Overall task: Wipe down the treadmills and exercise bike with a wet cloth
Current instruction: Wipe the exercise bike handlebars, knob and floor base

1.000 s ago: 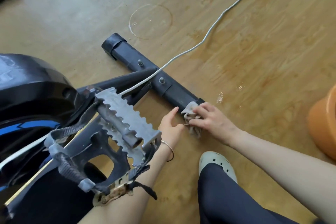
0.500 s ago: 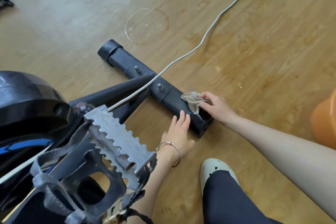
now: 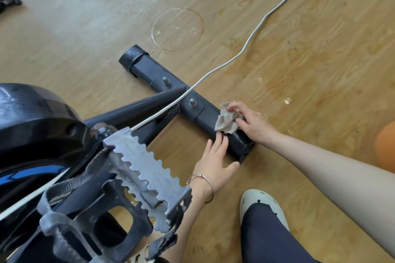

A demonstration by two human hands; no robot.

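We are working low on the black exercise bike (image 3: 132, 110), at the near end of its black square-section steel floor bar (image 3: 154, 72). Our right hand (image 3: 254, 124) is bunching the crumpled grey-beige wet cloth (image 3: 225, 124) between thumb and bent fingers and pressing it onto the bar's top face, just short of the near end. Our left hand (image 3: 215, 162) is lying open with its fingers straight, holding nothing, and its fingertips are touching the bar's near side just below the cloth. A thin white cable (image 3: 252, 36) is crossing the bar between its two bolts. We are judging this to be the base-wiping step, with the bar's far half and the grey toothed metal pedal (image 3: 147, 168) probably yet to come. For the next move, we are expecting to need a firm drag of the cloth along the bar, lifting over the bolts and the cable.
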